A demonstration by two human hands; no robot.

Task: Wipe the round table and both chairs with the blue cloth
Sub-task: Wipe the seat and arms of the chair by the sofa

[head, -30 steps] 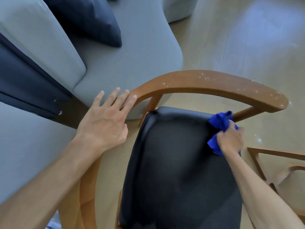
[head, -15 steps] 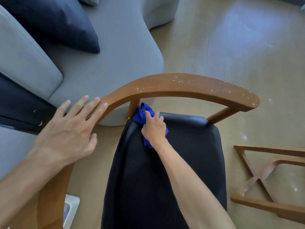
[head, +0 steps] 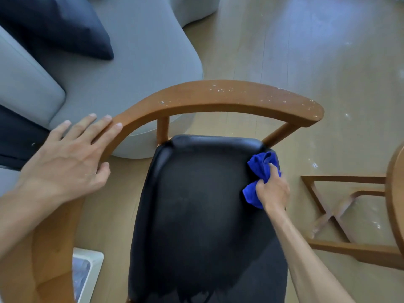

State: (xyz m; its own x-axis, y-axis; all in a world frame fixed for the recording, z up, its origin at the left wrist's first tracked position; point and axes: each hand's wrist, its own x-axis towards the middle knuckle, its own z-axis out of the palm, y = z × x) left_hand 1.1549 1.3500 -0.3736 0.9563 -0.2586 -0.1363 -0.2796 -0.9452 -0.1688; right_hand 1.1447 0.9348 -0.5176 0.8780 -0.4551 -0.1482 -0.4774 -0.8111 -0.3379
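Note:
A wooden chair with a curved backrest [head: 218,95] and a black padded seat [head: 201,215] stands below me. My right hand [head: 272,190] grips the bunched blue cloth [head: 261,166] and presses it on the seat's far right corner. My left hand [head: 72,158] rests flat on the left bend of the backrest, fingers straight. White specks dot the top of the backrest. At the right edge a sliver of the round table's rim [head: 395,193] shows above its wooden cross base [head: 334,217].
A grey sofa [head: 131,68] with a dark cushion [head: 61,25] stands just behind the chair on the left. A white bin [head: 87,274] sits on the floor at the lower left. Wood floor [head: 306,51] stretches to the upper right.
My right hand has swept the cloth from the seat's far left corner across to its far right corner. The left hand has stayed on the backrest.

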